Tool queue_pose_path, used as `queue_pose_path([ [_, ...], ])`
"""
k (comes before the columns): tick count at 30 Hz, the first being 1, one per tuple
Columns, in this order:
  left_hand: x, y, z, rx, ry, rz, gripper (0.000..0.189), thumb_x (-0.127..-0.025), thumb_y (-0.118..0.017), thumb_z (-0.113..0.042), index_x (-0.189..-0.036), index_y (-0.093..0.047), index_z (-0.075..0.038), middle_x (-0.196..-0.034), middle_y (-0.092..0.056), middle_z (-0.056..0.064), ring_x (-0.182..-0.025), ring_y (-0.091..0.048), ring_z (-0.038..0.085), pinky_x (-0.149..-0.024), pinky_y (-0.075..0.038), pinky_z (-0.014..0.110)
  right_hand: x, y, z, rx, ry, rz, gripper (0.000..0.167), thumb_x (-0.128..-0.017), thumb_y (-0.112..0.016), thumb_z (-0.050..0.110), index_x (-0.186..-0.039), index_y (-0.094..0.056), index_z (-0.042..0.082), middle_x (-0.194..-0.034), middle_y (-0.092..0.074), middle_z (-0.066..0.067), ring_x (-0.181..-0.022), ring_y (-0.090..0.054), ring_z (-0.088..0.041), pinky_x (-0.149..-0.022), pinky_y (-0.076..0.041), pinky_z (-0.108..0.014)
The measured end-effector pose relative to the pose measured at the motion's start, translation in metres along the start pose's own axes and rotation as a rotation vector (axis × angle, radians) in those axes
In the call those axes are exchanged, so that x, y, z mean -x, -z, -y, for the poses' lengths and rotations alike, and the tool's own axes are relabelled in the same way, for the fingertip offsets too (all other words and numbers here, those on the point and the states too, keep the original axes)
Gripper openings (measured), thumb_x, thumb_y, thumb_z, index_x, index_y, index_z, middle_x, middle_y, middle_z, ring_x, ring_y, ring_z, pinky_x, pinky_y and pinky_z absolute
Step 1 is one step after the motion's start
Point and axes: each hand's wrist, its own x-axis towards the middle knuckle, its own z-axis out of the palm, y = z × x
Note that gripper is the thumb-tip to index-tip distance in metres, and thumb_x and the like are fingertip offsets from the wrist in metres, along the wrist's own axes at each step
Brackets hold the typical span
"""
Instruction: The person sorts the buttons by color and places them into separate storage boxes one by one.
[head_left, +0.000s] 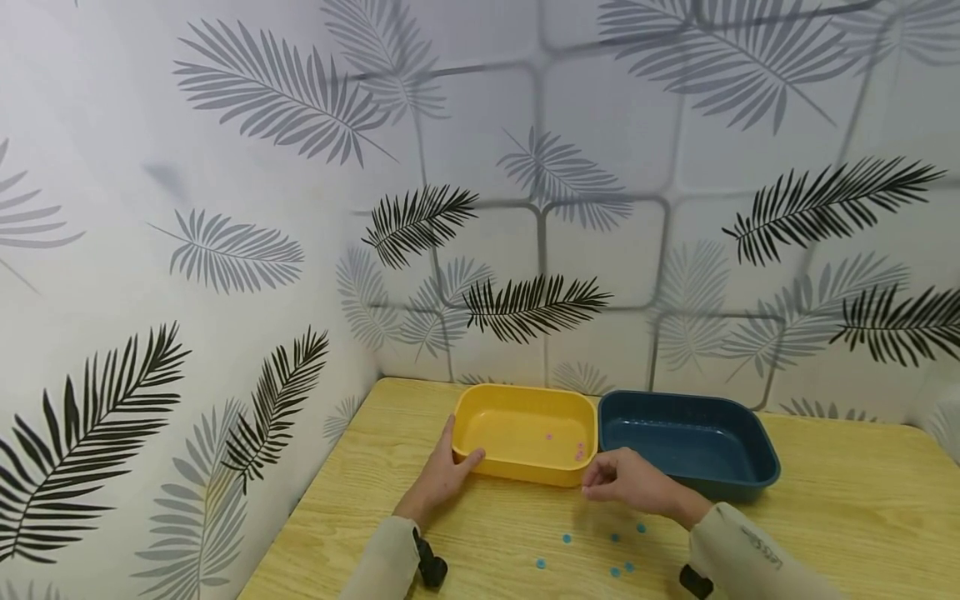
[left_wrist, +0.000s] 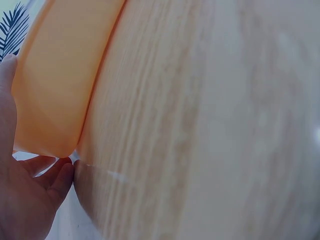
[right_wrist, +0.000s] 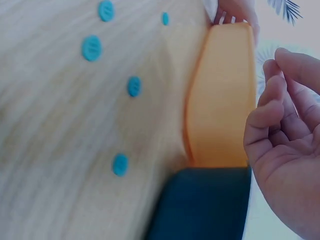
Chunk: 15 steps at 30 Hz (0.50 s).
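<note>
While the left hand (head_left: pixel 441 473) is gripping the yellow tray (head_left: pixel 517 473) at its front left corner in the head view, its thumb is lying over the rim and its fingers are reaching along the outer left wall. The right hand (head_left: pixel 630 482) is hovering by that tray's front right corner, fingers curled, thumb and index fingertip drawn together; whether they are holding anything cannot be told. Four small pink pieces (head_left: pixel 549 437) are lying inside the yellow tray, one near the middle and three grouped towards the right wall. Right of it, a dark blue tray (head_left: pixel 738 473) is standing close alongside. Six blue buttons (head_left: pixel 566 538) are lying scattered on the wooden table (head_left: pixel 847 492), in front of the trays. Behind, a leaf-patterned wall (head_left: pixel 615 350) is rising.

In the left wrist view, the thumb and curled fingers are bracketing the end of the yellow tray.

In the right wrist view, the thumb and index fingertip are meeting, the other fingers curling inward; the gap is too narrow to judge. Five blue buttons are showing on the table, and the two trays are appearing end to end.
</note>
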Motion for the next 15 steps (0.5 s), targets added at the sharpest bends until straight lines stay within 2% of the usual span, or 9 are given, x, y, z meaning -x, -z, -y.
queue_pose_path([
  [4,0.0,0.0,0.0,0.001,-0.007,0.0,0.095,-0.089,-0.057,-0.053,-0.153,-0.001,-0.011,-0.156,-0.011,0.015,-0.14,-0.02,0.031,-0.111,-0.018,0.049,-0.001,0.008,0.006,0.003,-0.017,-0.056,0.018,-0.087,-0.069,0.019,-0.093,-0.068,0.001,-0.083,-0.066,-0.006,-0.07,-0.058,-0.021,-0.059,-0.048,-0.025],
  [7,0.0,0.001,-0.001,0.004,-0.001,0.002,0.095,-0.089,-0.057,-0.053,-0.153,-0.001,-0.011,-0.156,-0.011,0.015,-0.14,-0.019,0.031,-0.111,-0.017,0.049,-0.005,0.012,0.008,0.006,-0.029,-0.101,0.019,-0.088,-0.069,0.02,-0.094,-0.069,0.002,-0.085,-0.067,-0.01,-0.069,-0.057,-0.027,-0.057,-0.049,-0.029],
  [12,0.0,0.001,-0.001,0.008,-0.001,0.002,0.094,-0.09,-0.057,-0.051,-0.153,-0.001,-0.011,-0.156,-0.012,0.015,-0.14,-0.019,0.031,-0.111,-0.017,0.049,-0.014,0.019,0.006,-0.004,-0.041,-0.157,0.019,-0.09,-0.066,0.019,-0.097,-0.069,0.002,-0.093,-0.069,-0.01,-0.075,-0.058,-0.034,-0.063,-0.052,-0.037],
  [15,0.0,0.001,-0.001,0.009,-0.004,-0.001,0.091,-0.091,-0.058,-0.048,-0.153,-0.001,-0.01,-0.156,-0.012,0.015,-0.14,-0.019,0.032,-0.111,-0.018,0.05,-0.022,0.022,0.004,-0.006,-0.041,-0.192,0.019,-0.09,-0.066,0.016,-0.099,-0.069,0.0,-0.092,-0.068,-0.012,-0.076,-0.059,-0.035,-0.066,-0.052,-0.04],
])
